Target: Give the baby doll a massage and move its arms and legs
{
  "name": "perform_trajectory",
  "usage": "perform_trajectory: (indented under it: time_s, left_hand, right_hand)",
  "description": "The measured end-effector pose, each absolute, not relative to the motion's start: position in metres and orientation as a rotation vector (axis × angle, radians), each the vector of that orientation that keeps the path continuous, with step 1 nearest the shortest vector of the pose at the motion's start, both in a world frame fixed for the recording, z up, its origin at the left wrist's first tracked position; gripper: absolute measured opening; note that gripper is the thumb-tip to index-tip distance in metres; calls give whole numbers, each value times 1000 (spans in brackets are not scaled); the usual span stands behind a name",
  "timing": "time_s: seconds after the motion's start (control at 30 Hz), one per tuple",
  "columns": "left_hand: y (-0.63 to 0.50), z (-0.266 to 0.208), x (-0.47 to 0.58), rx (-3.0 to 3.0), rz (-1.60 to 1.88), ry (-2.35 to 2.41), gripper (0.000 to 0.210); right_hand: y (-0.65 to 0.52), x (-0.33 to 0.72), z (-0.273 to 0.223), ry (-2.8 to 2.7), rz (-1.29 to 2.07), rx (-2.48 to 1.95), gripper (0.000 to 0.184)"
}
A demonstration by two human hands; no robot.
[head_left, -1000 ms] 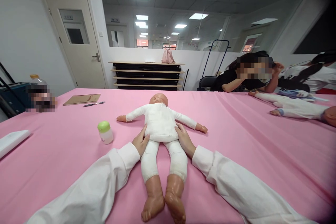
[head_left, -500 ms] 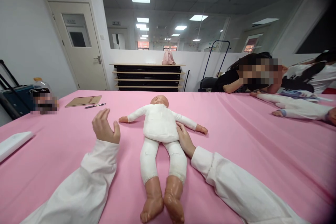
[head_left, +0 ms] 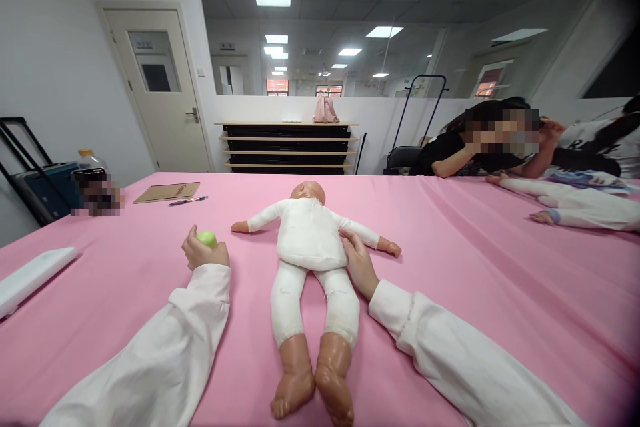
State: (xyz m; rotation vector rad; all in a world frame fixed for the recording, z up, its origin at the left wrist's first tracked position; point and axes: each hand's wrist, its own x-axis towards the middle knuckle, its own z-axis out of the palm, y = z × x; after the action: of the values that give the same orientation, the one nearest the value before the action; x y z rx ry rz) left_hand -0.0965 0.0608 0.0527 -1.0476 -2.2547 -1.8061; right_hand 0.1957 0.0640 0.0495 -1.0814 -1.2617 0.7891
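A baby doll [head_left: 311,237] with a white cloth body and brown plastic head, hands and feet lies on its back, feet toward me and arms spread. To its left, my left hand [head_left: 203,253] is closed around a small round light-green object [head_left: 207,239], like a ball; the fingers hide part of it. My right hand [head_left: 361,261] rests against the doll's side, just below its arm on the right, with the fingers stretched out and nothing gripped in them.
A pink cloth [head_left: 440,307] covers the table. At the left lie a white oblong object [head_left: 37,277], a brown notebook [head_left: 167,192] and a pen [head_left: 189,201], near a bottle [head_left: 93,163]. On the right, a person [head_left: 445,153] sits by another doll [head_left: 580,203].
My left hand has lowered slightly and turned, and the light-green ball-like object now shows in its grip. My right hand stays at the doll's side. The view has shifted slightly.
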Motion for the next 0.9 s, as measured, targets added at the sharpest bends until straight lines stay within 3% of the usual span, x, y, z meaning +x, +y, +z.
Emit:
perform_trajectory:
  time_s: [0.57, 0.77, 0.9]
  left_hand:
    - [56, 46, -81, -1256, -1770, -2290, 81]
    - [57, 40, -71, -1816, -1688, -1763, 72]
    - [42, 47, -54, -2045, -1415, -1451, 38]
  right_hand:
    - [55, 193, 63, -1287, 845, -946, 25]
    - [33, 183, 98, -1191, 1366, -642, 28]
    - [19, 174, 102, -1103, 1786, -573, 41]
